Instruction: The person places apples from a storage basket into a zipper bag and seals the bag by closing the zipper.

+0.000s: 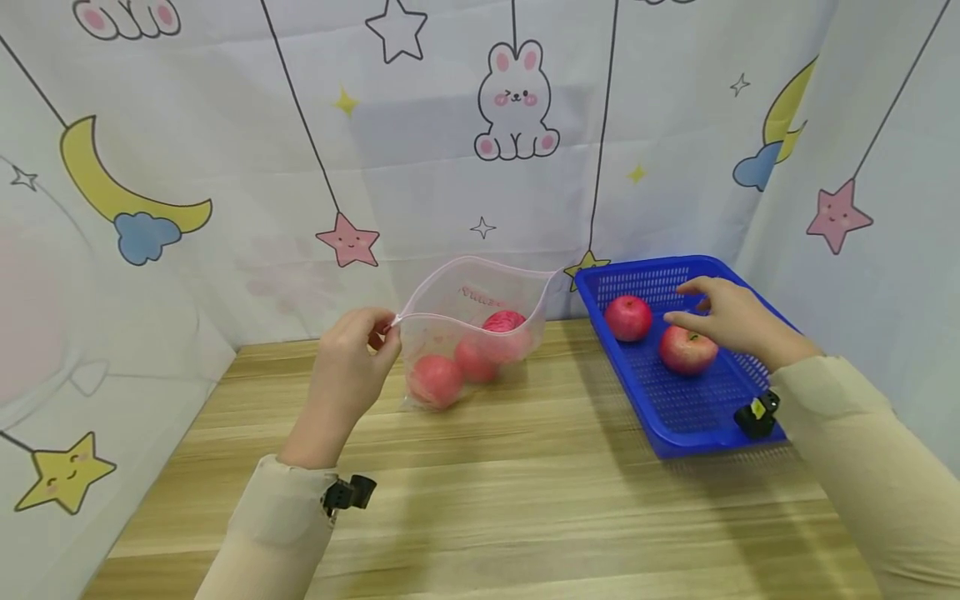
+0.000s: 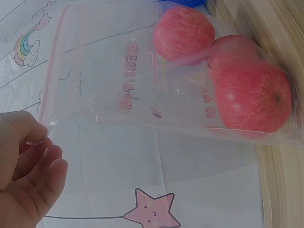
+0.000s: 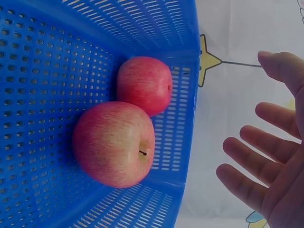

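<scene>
My left hand [image 1: 350, 358] pinches the corner of a clear zip bag [image 2: 104, 85] by its pink-edged top, and the bag's mouth gapes wide. Inside it lie three red apples, one of them [image 2: 254, 97] low at the bag's bottom corner and another [image 2: 184, 34] toward the far side. Over the blue plastic basket [image 1: 645, 408] hovers my right hand [image 1: 723, 321], its fingers spread and holding nothing. Two more apples sit in that basket: a paler red one [image 3: 115, 144] nearest the hand, and a redder one [image 3: 144, 86] beside it.
The wooden table [image 1: 480, 500] carries the bag on the left and the basket on the right. Behind them hangs a white cloth [image 1: 420, 167] printed with stars, moons and a bunny. Black wrist cameras [image 1: 348, 493] are strapped to both sleeves.
</scene>
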{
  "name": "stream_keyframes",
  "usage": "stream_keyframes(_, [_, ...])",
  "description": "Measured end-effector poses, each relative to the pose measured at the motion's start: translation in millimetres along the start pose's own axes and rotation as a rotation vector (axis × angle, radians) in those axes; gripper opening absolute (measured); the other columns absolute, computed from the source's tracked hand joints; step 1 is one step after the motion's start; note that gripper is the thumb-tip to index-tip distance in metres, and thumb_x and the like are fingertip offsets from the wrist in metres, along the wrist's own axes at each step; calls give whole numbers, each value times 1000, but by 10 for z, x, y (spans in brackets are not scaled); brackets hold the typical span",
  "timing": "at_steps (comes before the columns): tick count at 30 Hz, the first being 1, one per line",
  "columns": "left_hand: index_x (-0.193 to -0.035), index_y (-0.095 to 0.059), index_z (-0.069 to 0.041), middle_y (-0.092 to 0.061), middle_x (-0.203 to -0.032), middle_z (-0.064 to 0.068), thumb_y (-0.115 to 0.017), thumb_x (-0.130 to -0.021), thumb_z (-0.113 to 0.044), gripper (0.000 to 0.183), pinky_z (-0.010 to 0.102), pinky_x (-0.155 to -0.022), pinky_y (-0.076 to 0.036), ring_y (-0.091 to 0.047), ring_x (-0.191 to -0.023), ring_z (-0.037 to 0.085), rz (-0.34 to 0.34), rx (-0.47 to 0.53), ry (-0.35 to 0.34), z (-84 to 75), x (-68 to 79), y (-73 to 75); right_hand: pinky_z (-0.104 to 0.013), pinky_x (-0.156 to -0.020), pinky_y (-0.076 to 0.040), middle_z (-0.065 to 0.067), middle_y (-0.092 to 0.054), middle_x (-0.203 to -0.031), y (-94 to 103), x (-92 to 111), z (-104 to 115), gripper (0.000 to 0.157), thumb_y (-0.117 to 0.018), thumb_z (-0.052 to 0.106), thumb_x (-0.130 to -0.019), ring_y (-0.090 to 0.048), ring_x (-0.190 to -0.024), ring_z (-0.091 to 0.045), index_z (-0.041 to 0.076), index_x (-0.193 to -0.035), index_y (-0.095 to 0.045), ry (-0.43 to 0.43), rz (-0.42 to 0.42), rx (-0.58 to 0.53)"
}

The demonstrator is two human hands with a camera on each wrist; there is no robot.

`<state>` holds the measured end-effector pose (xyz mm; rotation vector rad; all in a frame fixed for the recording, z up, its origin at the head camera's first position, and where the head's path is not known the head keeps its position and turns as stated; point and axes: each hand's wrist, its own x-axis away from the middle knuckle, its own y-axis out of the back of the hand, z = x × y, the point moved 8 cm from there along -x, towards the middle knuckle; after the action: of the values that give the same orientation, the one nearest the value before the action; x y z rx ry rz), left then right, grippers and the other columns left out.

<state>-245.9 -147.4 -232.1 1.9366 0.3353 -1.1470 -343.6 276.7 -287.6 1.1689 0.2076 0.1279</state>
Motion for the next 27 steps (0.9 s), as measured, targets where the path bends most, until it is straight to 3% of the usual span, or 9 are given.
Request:
stream_keyframes(10, [-88,-64,3,-64,-77,14,-66,-81,2,7,33,-56,-49,-59,-67,23,2,-6,13,17,19,3,-58,-89,-44,-28,-48,-132,-18,-29,-52,69,-59,48,-89,-53,-112,-44,-4,-133,-45,-4,-20,-24])
stream_keyframes(27, [-89,-65,4,-64,-78,15,-67,-81,1,8,35,-58,-51,-60,-68,24,2,-8,26,23,36,9,-59,-90,-44,-27,-46,-135,-73,-104,-100,76,-55,56,-88,-51,-114,-42,-2,-136,-42,-65,16,-51])
